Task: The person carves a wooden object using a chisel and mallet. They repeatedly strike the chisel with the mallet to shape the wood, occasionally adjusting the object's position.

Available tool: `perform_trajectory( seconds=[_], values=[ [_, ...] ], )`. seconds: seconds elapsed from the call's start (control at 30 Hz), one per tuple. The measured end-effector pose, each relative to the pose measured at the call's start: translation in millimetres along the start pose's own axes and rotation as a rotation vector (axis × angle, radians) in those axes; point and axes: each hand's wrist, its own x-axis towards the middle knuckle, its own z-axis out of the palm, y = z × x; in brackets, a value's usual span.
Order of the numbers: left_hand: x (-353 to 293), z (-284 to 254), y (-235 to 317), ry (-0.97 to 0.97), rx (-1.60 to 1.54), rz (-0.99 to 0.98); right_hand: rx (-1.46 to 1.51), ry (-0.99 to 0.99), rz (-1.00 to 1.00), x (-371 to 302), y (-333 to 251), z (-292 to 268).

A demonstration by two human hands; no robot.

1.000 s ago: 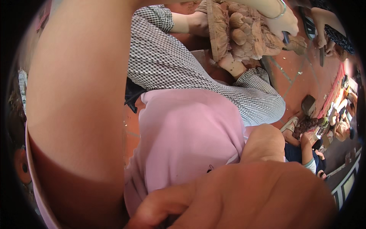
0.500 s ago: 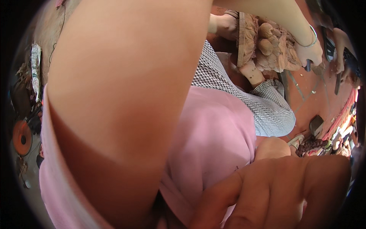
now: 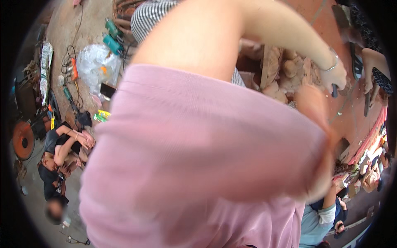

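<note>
Left hand [image 3: 333,77] gripped a dark handle [image 3: 334,90] beside carved wood [image 3: 290,68]; blurred right hand's [image 3: 316,105] state I could not tell.

No words or numbers are showing clearly enough to read. The yellow and green packet [image 3: 103,115] and the long white wrapper [image 3: 46,73] are showing coloured marks, but these are looking too blurry.
</note>
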Motion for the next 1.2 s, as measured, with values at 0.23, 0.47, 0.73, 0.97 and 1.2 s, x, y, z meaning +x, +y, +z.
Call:
perform_trajectory(
  seconds=[0.23, 0.47, 0.73, 0.97, 1.2],
  values=[
    [3.7, 5.6, -1.4, -0.02, -0.019, -0.031, 0.008, 0.089, 0.116, 18.6, 11.8, -24.0],
    [10.8, 5.0, 3.4, -0.018, -0.022, -0.021, -0.023, 0.096, 0.118, 18.2, 11.1, -36.8],
    [10.8, 10.1, 6.0, -0.004, -0.048, -0.028, -0.201, 0.175, 0.12, 21.9, 12.7, -30.1],
    [7.5, 11.5, 5.9, 0.031, -0.085, 0.002, -0.196, -0.112, -0.153, -27.2, -16.5, -16.9],
    [17.7, 2.6, 12.7, 0.055, -0.085, 0.061, -0.302, -0.418, -0.344, -52.4, -45.8, -34.0]
  ],
)
